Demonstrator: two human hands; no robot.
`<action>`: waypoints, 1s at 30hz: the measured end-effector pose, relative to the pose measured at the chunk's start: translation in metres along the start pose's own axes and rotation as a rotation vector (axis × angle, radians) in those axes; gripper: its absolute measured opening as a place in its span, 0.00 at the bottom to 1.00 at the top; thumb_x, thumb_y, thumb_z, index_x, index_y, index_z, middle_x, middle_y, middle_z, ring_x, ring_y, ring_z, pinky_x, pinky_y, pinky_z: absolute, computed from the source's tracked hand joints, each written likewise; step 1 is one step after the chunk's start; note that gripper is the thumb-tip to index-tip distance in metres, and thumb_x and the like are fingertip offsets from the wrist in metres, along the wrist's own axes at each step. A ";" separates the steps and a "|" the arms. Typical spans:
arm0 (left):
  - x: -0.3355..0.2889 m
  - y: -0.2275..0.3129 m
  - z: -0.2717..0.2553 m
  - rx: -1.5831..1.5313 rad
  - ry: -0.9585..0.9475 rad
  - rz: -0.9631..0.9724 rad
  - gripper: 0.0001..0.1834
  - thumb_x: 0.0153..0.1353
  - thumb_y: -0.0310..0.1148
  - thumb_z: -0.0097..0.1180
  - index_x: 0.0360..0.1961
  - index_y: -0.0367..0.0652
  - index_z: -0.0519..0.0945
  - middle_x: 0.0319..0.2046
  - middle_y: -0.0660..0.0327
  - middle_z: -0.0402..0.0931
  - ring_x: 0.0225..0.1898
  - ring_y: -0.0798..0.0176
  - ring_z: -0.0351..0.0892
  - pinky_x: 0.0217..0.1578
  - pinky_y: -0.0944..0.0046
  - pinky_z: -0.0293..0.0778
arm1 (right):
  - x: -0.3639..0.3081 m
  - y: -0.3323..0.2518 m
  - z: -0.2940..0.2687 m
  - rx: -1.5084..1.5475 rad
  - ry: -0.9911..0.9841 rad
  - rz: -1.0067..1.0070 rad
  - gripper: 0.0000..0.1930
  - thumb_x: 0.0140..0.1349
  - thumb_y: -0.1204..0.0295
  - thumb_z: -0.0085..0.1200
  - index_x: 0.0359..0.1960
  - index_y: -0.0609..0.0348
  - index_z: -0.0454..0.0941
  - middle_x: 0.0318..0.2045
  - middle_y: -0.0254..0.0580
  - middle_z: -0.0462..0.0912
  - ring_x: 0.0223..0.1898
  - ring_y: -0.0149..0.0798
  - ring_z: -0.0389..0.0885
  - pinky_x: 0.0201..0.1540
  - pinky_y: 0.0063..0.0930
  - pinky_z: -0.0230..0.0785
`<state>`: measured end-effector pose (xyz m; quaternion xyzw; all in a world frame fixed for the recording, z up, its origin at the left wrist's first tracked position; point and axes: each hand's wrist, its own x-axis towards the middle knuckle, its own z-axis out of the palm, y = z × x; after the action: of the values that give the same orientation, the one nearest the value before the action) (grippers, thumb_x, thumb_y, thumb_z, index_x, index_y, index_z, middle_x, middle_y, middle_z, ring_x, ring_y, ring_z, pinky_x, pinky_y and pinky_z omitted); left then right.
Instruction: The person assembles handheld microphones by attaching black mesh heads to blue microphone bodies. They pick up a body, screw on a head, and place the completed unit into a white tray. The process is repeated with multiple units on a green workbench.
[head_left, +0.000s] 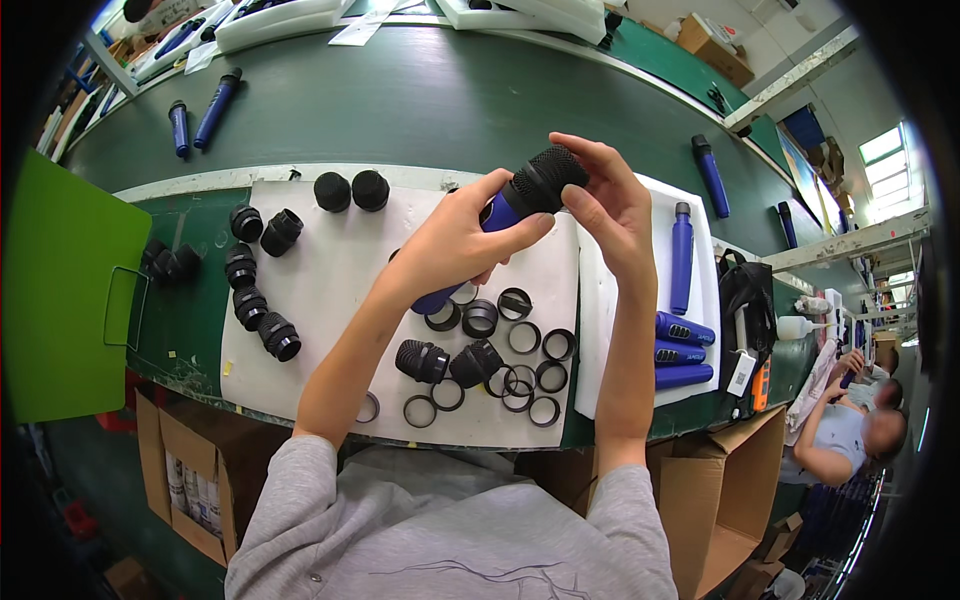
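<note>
A blue handheld microphone (545, 180) with a black mesh head is held at a tilt above the white sheet. My left hand (455, 238) wraps round its blue body, whose lower end shows below my palm. The thumb and fingers of my right hand (618, 205) pinch the mesh head. Beneath my hands lie several black rings (523, 337) and black microphone heads (476, 363). Further left, more black heads (279, 336) form a loose column, and two round mesh caps (370, 190) rest at the sheet's far edge.
On my right, a white foam tray (630, 345) holds several blue microphone bodies (682, 258). Beside it are a black bag (745, 300) and an orange tool (761, 384). A green bin (65, 300) stands left. Finished-looking microphones (218, 108) lie on the far green surface. Cardboard boxes (715, 500) stand below the table edge.
</note>
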<state>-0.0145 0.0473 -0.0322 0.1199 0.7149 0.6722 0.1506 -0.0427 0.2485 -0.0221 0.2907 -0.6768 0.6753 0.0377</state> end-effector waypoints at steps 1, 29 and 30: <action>0.000 -0.002 0.000 0.026 0.019 0.016 0.27 0.58 0.51 0.66 0.45 0.38 0.77 0.19 0.66 0.73 0.13 0.73 0.71 0.14 0.72 0.66 | 0.000 0.000 0.000 -0.002 -0.003 -0.004 0.23 0.62 0.76 0.61 0.59 0.67 0.74 0.50 0.44 0.80 0.53 0.36 0.79 0.62 0.33 0.67; -0.002 0.005 0.006 0.233 0.183 0.047 0.21 0.57 0.44 0.69 0.42 0.38 0.79 0.20 0.68 0.73 0.18 0.76 0.68 0.18 0.71 0.64 | 0.001 0.004 0.007 -0.009 0.021 -0.010 0.22 0.66 0.74 0.59 0.60 0.68 0.73 0.47 0.42 0.79 0.51 0.34 0.78 0.59 0.32 0.68; -0.002 0.005 0.006 0.241 0.196 0.058 0.21 0.57 0.44 0.69 0.42 0.38 0.79 0.20 0.68 0.74 0.19 0.76 0.69 0.19 0.70 0.65 | 0.001 0.004 0.007 -0.013 0.028 -0.005 0.22 0.66 0.74 0.59 0.60 0.68 0.73 0.47 0.42 0.79 0.51 0.34 0.78 0.59 0.32 0.68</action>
<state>-0.0104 0.0523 -0.0278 0.0917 0.7979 0.5941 0.0451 -0.0429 0.2409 -0.0262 0.2824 -0.6798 0.6750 0.0507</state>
